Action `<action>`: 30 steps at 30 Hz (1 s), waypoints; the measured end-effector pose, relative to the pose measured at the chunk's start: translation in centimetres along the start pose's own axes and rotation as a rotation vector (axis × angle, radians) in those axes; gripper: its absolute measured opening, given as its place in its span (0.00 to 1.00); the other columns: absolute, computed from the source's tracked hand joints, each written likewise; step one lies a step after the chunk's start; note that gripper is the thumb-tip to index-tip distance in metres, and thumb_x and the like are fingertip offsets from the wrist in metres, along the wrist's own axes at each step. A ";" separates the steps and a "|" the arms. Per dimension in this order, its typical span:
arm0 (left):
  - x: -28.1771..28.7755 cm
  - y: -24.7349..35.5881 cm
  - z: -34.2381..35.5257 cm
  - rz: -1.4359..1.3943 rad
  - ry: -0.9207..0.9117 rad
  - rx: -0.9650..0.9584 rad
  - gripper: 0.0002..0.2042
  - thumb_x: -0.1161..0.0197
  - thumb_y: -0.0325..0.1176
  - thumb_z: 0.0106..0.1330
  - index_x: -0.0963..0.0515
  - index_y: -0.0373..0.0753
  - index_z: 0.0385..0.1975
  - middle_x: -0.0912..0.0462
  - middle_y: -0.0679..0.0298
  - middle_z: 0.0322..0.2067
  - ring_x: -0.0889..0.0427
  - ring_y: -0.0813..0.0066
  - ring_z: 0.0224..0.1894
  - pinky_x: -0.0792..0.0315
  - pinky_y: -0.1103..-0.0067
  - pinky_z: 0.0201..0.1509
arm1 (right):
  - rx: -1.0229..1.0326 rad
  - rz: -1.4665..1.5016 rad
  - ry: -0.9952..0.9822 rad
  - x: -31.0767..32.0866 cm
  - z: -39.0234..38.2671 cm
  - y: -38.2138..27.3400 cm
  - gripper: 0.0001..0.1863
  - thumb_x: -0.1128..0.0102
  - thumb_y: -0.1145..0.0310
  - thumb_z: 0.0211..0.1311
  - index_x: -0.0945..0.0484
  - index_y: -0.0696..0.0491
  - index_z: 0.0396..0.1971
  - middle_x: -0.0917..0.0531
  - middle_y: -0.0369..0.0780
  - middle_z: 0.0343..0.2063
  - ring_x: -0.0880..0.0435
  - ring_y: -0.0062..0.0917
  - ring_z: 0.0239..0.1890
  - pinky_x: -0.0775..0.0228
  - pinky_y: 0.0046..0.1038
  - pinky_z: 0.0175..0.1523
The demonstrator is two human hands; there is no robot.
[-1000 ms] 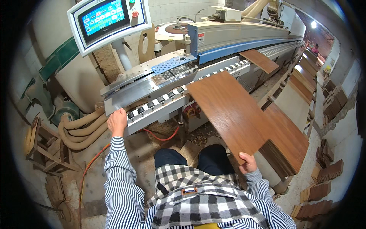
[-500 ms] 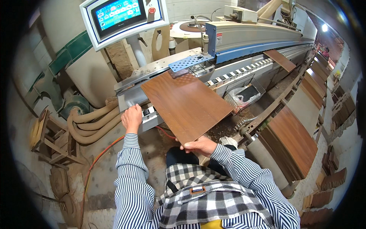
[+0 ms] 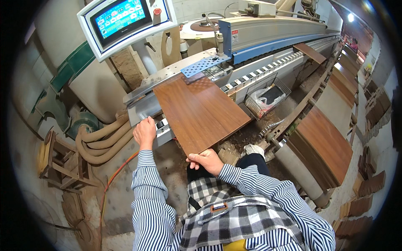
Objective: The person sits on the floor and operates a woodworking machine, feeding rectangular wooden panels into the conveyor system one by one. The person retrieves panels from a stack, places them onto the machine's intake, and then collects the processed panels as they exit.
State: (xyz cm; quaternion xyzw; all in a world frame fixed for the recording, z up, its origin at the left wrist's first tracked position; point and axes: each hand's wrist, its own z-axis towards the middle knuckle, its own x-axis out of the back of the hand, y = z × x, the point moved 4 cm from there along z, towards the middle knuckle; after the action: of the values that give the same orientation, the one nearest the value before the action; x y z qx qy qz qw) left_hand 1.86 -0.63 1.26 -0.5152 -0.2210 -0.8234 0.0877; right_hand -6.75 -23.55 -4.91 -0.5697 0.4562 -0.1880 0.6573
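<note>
While the near end of the panel sat in the person's grip, this was how things stood:

Right hand: the right hand (image 3: 206, 161) was curled round the near corner of the flat rectangular brown wood-grain panel (image 3: 200, 112), thumb on top, fingers hidden beneath, so it was closed and holding the board.

Left hand: the left hand (image 3: 145, 132) rested against the panel's left edge by the grey metal infeed table (image 3: 142, 109); its fingers looked loosely bent, but whether they gripped or only steadied the edge I cannot tell.

Panel: it lay tilted, its far end up on the infeed table and tucked just under the blue perforated metal plate (image 3: 202, 66), its near end out over the floor.

Change: a second before, the panel was off to the right, lifted from the stack of brown panels (image 3: 324, 144); half a second before, it was swung across to the machine; now its far end reached the blue plate.

Meaning: judged from this, carrying was done and lining up at the machine's mouth was in hand.

Around: the long grey-and-blue edge-working machine (image 3: 272, 31) ran away to the right, a white touch-screen console (image 3: 125, 21) stood above, beige ribbed hoses (image 3: 100, 140) coiled to the left.
</note>
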 end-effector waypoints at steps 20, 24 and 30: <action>0.4 0.3 -0.2 0.025 -0.010 -0.005 0.19 0.57 0.44 0.62 0.20 0.39 0.26 0.21 0.48 0.27 0.22 0.50 0.32 0.30 0.62 0.38 | 0.218 0.006 0.448 8.8 -2.4 -3.3 0.17 0.45 0.61 0.60 0.24 0.61 0.23 0.21 0.38 0.17 0.27 0.15 0.18 0.34 0.15 0.25; 0.5 0.4 -0.3 0.005 -0.043 0.019 0.20 0.57 0.46 0.62 0.21 0.38 0.27 0.21 0.47 0.29 0.23 0.48 0.34 0.31 0.61 0.40 | 0.267 -0.007 0.540 11.4 -3.1 -4.6 0.16 0.45 0.60 0.59 0.24 0.59 0.22 0.22 0.37 0.16 0.28 0.15 0.17 0.36 0.15 0.24; -0.1 0.4 -0.1 0.040 -0.019 -0.013 0.20 0.58 0.45 0.62 0.20 0.39 0.27 0.21 0.49 0.28 0.22 0.49 0.33 0.30 0.62 0.39 | 0.277 -0.020 0.718 15.5 -4.0 -6.8 0.18 0.44 0.58 0.59 0.24 0.59 0.21 0.23 0.35 0.15 0.30 0.13 0.15 0.39 0.14 0.23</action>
State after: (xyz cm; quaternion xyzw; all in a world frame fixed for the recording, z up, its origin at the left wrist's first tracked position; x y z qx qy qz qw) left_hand 1.92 -1.02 1.24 -0.5279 -0.2061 -0.8179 0.0989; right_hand -0.23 -39.68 -4.41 -0.3777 0.6220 -0.4420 0.5245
